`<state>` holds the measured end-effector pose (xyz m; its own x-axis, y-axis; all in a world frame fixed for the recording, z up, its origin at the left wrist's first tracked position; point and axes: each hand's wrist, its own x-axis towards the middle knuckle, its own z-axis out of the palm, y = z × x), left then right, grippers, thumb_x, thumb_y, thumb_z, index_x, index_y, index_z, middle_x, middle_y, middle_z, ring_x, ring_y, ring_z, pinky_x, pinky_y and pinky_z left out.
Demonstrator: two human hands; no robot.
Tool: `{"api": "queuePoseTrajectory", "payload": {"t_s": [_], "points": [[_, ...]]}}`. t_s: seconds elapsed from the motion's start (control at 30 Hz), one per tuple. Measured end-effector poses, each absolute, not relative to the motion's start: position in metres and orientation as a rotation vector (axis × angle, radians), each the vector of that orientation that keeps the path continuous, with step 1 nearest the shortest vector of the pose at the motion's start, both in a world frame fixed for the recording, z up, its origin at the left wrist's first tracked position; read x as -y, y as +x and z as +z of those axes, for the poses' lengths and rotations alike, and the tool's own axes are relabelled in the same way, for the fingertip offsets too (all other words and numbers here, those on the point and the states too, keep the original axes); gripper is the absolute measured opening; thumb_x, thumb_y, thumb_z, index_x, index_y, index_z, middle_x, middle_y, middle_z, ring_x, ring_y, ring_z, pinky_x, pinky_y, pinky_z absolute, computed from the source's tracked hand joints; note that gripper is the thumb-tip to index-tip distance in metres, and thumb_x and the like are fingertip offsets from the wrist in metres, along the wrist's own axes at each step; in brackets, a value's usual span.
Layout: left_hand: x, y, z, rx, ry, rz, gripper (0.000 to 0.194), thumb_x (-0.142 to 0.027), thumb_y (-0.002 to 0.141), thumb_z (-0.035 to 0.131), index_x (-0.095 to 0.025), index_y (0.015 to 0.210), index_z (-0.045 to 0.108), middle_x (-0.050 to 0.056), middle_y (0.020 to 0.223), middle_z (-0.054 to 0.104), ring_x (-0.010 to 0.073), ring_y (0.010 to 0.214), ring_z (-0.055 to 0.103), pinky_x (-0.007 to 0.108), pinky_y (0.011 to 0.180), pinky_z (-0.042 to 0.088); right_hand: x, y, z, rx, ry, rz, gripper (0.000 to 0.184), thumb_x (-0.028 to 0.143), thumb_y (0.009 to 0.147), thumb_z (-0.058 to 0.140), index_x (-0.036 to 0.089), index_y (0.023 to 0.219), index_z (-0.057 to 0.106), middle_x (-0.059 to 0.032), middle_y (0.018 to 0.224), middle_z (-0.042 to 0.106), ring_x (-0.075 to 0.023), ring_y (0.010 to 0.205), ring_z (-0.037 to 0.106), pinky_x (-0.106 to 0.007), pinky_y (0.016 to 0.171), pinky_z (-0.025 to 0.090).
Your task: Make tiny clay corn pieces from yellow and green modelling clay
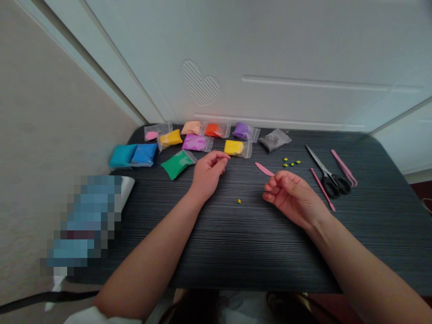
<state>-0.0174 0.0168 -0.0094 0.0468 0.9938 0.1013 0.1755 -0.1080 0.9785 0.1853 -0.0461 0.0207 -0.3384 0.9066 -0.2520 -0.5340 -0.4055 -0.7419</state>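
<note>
My left hand (209,174) is above the table, its fingers curled and the thumb against the index finger; anything between them is too small or hidden to tell. My right hand (294,198) is turned palm inward, fingers bent and thumb near the index finger; I cannot make out anything in them. The blade of a pink plastic clay knife (263,169) shows past its fingertips. The knife's other end is hidden behind the hand, and I cannot tell if the two touch. Between the hands lies a tiny yellow and green clay piece (239,201).
Several similar small clay pieces (292,164) lie right of the knife. Further right are a pink stick tool (322,189), black-handled scissors (326,173) and another pink tool (343,167). Bagged clay, including green (177,164) and yellow (234,147), lines the back. A blurred-out object (87,220) stands left.
</note>
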Motion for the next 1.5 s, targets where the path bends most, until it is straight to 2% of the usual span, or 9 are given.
{"api": "queuePoseTrajectory", "payload": {"t_s": [0.37, 0.6, 0.8, 1.07, 1.27, 1.5], "points": [[-0.017, -0.017, -0.009, -1.28, 1.423, 1.157, 0.013, -0.026, 0.074, 0.051, -0.018, 0.079, 0.059, -0.004, 0.055, 0.046, 0.0092, 0.051, 0.043, 0.021, 0.051, 0.035, 0.043, 0.187, 0.017, 0.725, -0.888, 1.819, 0.009, 0.025, 0.068, 0.066, 0.023, 0.075, 0.061, 0.0034, 0.073, 0.062, -0.0083, 0.07, 0.057, -0.024, 0.069, 0.045], [-0.017, -0.018, -0.011, -1.283, 1.419, 1.145, 0.014, -0.026, 0.075, 0.05, -0.018, 0.081, 0.06, -0.003, 0.056, 0.046, 0.0092, 0.052, 0.043, 0.021, 0.051, 0.034, 0.042, 0.186, 0.018, 0.806, -0.889, 1.711, 0.011, 0.027, 0.068, 0.066, 0.021, 0.068, 0.057, 0.003, 0.066, 0.056, -0.0094, 0.065, 0.053, -0.025, 0.066, 0.043], [-0.017, -0.019, -0.01, -1.288, 1.385, 1.147, 0.014, -0.027, 0.074, 0.051, -0.018, 0.081, 0.06, -0.003, 0.055, 0.046, 0.0099, 0.052, 0.043, 0.021, 0.052, 0.035, 0.041, 0.185, 0.015, 0.838, -0.946, 1.652, 0.018, 0.034, 0.075, 0.057, 0.019, 0.066, 0.054, 0.0017, 0.064, 0.055, -0.01, 0.063, 0.051, -0.024, 0.061, 0.04], [-0.017, -0.02, -0.01, -1.281, 1.39, 1.13, 0.014, -0.028, 0.075, 0.05, -0.018, 0.081, 0.059, -0.004, 0.055, 0.045, 0.0096, 0.053, 0.042, 0.021, 0.052, 0.034, 0.042, 0.183, 0.013, 0.926, -0.998, 1.609, 0.008, 0.024, 0.073, 0.061, 0.019, 0.071, 0.056, 0.0022, 0.065, 0.056, -0.0093, 0.063, 0.048, -0.024, 0.061, 0.037], [-0.018, -0.02, -0.01, -1.274, 1.385, 1.14, 0.013, -0.026, 0.075, 0.05, -0.018, 0.082, 0.058, -0.004, 0.056, 0.044, 0.009, 0.053, 0.042, 0.02, 0.052, 0.034, 0.042, 0.18, 0.014, 0.87, -0.954, 1.627, 0.021, 0.032, 0.079, 0.053, 0.018, 0.065, 0.052, 0.002, 0.062, 0.053, -0.0096, 0.061, 0.048, -0.025, 0.059, 0.036], [-0.018, -0.02, -0.011, -1.236, 1.365, 1.156, 0.013, -0.027, 0.076, 0.051, -0.018, 0.081, 0.058, -0.005, 0.055, 0.044, 0.0085, 0.052, 0.041, 0.02, 0.052, 0.034, 0.041, 0.181, 0.01, 1.015, -1.025, 1.611, 0.01, 0.023, 0.074, 0.061, 0.018, 0.074, 0.052, 0.0029, 0.062, 0.055, -0.0083, 0.059, 0.046, -0.023, 0.059, 0.034]]}}
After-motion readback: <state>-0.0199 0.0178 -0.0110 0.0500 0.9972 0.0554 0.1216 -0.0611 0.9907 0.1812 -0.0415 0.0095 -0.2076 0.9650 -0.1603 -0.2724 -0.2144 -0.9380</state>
